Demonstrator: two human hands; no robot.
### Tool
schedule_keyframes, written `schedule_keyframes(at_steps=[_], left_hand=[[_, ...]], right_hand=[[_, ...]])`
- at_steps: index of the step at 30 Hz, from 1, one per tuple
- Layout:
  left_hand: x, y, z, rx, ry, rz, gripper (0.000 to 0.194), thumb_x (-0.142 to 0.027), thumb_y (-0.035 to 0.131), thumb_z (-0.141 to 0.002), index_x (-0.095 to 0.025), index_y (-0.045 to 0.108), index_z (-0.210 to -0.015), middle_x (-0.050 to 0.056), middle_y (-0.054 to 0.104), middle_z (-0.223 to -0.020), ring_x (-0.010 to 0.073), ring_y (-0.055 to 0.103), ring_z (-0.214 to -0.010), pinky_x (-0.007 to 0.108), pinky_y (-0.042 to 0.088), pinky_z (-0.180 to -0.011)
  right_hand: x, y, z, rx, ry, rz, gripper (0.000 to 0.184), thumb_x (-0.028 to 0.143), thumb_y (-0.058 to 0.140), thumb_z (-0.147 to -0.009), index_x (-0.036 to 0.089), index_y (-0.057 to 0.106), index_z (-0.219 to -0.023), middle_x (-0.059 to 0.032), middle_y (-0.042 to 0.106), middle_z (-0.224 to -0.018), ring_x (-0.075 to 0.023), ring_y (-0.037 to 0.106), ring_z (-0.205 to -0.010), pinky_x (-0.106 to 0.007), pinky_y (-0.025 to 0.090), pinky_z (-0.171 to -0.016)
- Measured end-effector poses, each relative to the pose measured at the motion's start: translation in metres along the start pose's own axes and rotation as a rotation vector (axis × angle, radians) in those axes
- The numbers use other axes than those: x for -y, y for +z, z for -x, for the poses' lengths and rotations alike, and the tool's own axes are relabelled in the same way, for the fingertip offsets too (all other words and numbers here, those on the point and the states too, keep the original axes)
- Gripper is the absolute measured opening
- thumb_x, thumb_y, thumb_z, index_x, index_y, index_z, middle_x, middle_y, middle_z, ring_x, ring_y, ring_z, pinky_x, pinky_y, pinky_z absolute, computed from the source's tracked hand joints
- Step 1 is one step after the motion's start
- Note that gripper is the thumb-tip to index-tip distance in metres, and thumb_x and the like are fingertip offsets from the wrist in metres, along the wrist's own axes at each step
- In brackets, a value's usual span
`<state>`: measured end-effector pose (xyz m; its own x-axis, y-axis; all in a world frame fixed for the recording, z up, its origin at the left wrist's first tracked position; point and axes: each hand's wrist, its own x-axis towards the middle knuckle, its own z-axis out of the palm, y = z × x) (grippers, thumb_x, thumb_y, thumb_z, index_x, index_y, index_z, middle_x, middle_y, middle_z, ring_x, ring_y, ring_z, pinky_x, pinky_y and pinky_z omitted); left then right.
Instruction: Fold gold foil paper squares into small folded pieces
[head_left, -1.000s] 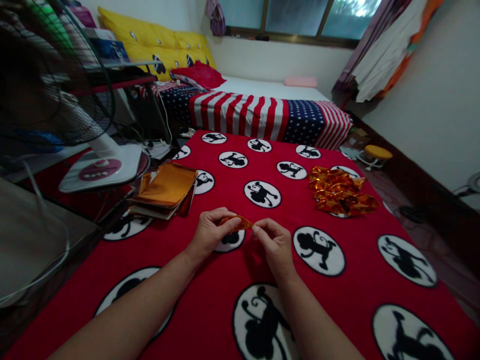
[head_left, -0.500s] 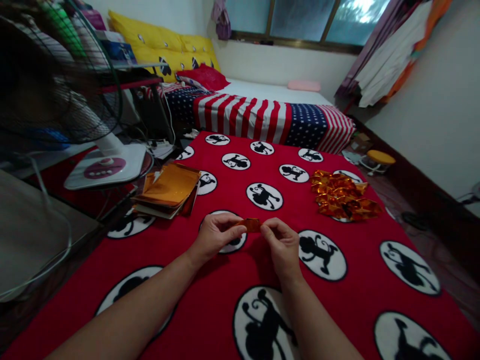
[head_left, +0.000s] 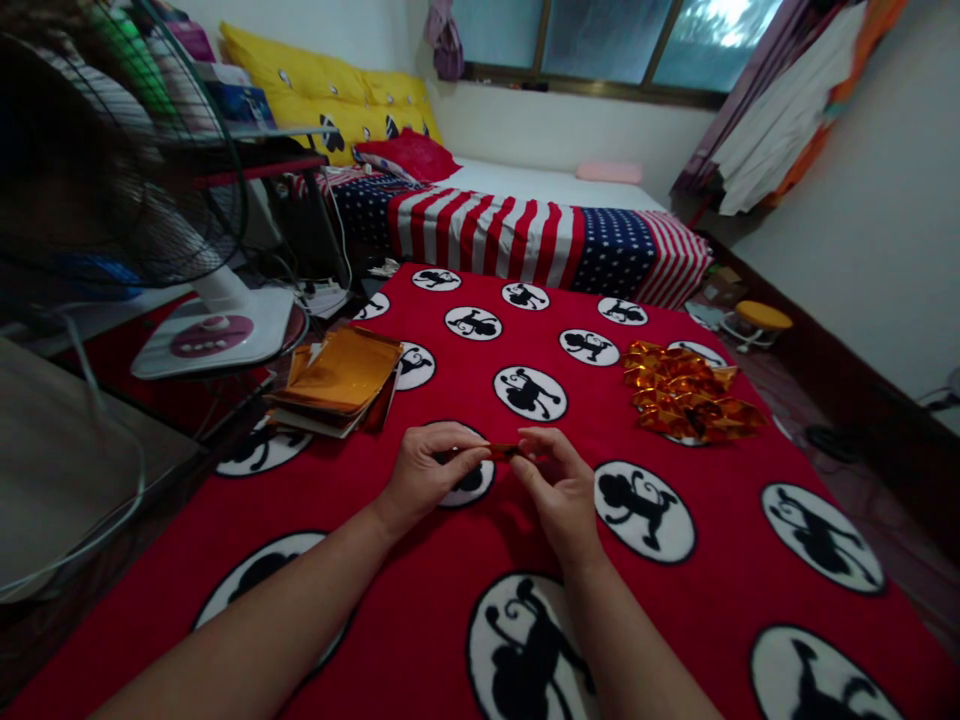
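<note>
Between both hands stretches a small folded piece of orange-gold foil paper [head_left: 502, 451], seen nearly edge-on as a thin strip. My left hand [head_left: 431, 470] pinches its left end between thumb and fingers. At the other end, my right hand [head_left: 561, 490] has its thumb and fingers closed about the paper, which they partly hide. A stack of flat gold foil sheets [head_left: 341, 372] lies to the left on the red blanket [head_left: 420, 620]. Over on the right is a heap of folded shiny foil pieces [head_left: 682, 395].
A fan [head_left: 225, 325] stands at the left beside the blanket, with a cable [head_left: 135, 470] hanging near it. Behind the blanket is a bed with a flag-patterned cover [head_left: 487, 230]. A yellow-topped stool [head_left: 761, 315] is on the floor at the right.
The foil paper has tilted from showing its flat face to nearly edge-on. My right hand's fingers have shifted slightly left and up along it; my left hand stays about in place.
</note>
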<state>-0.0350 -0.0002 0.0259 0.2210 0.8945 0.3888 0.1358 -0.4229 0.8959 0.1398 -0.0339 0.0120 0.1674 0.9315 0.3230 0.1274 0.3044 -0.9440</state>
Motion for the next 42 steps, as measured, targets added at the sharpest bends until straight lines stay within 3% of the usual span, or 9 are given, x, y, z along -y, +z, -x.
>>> schedule_keyframes(at_steps=[5,8,12,15,19,22,25,35,42], left_hand=[[0.002,-0.001,0.000,0.104,-0.004,0.110,0.027,-0.041,0.071,-0.077,-0.016,0.076,-0.083,0.011,0.072,-0.086,0.0195,0.066,-0.083,0.026,0.051,-0.072],[0.006,0.001,0.000,0.156,-0.181,0.304,0.048,-0.057,0.056,-0.082,-0.013,0.075,-0.086,0.014,0.069,-0.101,0.0215,0.065,-0.086,0.024,0.050,-0.060],[0.009,0.003,0.000,0.224,-0.558,0.514,0.041,-0.042,0.074,-0.073,-0.013,0.068,-0.102,0.008,0.069,-0.088,0.0155,0.066,-0.073,0.020,0.049,-0.059],[0.007,0.004,0.000,0.339,-0.669,0.656,0.058,-0.027,0.083,-0.064,-0.015,0.060,-0.117,0.001,0.066,-0.075,0.0111,0.064,-0.064,0.016,0.045,-0.057],[0.005,0.011,-0.001,0.106,-0.679,0.784,0.061,-0.021,0.083,-0.063,-0.016,0.056,-0.117,0.001,0.068,-0.078,0.0113,0.066,-0.066,0.018,0.050,-0.061],[0.005,0.017,-0.003,-0.156,-0.682,0.880,0.049,-0.017,0.084,-0.060,-0.013,0.059,-0.102,0.004,0.071,-0.088,0.0123,0.068,-0.072,0.022,0.054,-0.067],[0.007,0.021,-0.005,-0.272,-0.671,0.946,0.039,-0.013,0.084,-0.059,-0.012,0.059,-0.089,0.002,0.071,-0.082,0.0110,0.067,-0.069,0.020,0.054,-0.066],[0.007,0.032,0.003,-0.230,-0.688,1.056,0.035,-0.010,0.081,-0.061,-0.013,0.066,-0.092,0.003,0.073,-0.090,0.0113,0.068,-0.084,0.017,0.053,-0.076],[0.000,0.027,0.003,-0.139,-0.705,0.948,0.039,-0.011,0.082,-0.059,-0.017,0.067,-0.094,0.002,0.072,-0.090,0.0134,0.069,-0.080,0.024,0.056,-0.076]], right_hand=[[0.000,-0.003,-0.004,0.008,-0.117,-0.026,0.009,0.017,0.064,-0.083,0.024,0.070,-0.085,-0.0026,0.062,-0.088,-0.0167,0.059,-0.087,-0.029,0.046,-0.076],[-0.002,-0.006,-0.006,0.033,-0.102,-0.098,0.012,0.015,0.061,-0.084,0.024,0.070,-0.084,-0.0042,0.062,-0.096,-0.0188,0.059,-0.096,-0.033,0.046,-0.084],[-0.004,-0.007,-0.007,0.094,-0.076,-0.179,0.014,0.015,0.059,-0.084,0.023,0.070,-0.079,-0.0059,0.062,-0.105,-0.0206,0.059,-0.102,-0.034,0.048,-0.086],[-0.002,-0.003,-0.006,0.106,-0.045,-0.202,0.014,0.016,0.060,-0.083,0.024,0.071,-0.083,-0.0060,0.062,-0.113,-0.0212,0.058,-0.107,-0.035,0.047,-0.091],[0.000,0.003,-0.003,-0.016,0.132,-0.340,0.027,0.024,0.063,-0.083,0.028,0.062,-0.110,-0.0047,0.063,-0.115,-0.0184,0.062,-0.099,-0.033,0.051,-0.084],[0.000,0.007,0.000,-0.002,0.271,-0.355,0.018,0.035,0.064,-0.084,0.022,0.062,-0.097,-0.0031,0.065,-0.093,-0.0154,0.064,-0.078,-0.026,0.052,-0.065],[0.001,0.013,0.002,0.080,0.319,-0.267,0.022,0.036,0.071,-0.076,0.018,0.060,-0.083,0.0002,0.062,-0.075,-0.0118,0.059,-0.062,-0.022,0.048,-0.055],[0.001,0.025,0.005,-0.014,0.259,-0.124,0.020,0.029,0.072,-0.072,0.019,0.056,-0.077,0.0031,0.058,-0.067,-0.0107,0.054,-0.058,-0.022,0.044,-0.054],[0.004,0.014,0.002,-0.051,0.110,-0.066,0.007,0.024,0.064,-0.081,0.019,0.068,-0.084,-0.0024,0.066,-0.082,-0.0154,0.062,-0.076,-0.026,0.048,-0.070]])
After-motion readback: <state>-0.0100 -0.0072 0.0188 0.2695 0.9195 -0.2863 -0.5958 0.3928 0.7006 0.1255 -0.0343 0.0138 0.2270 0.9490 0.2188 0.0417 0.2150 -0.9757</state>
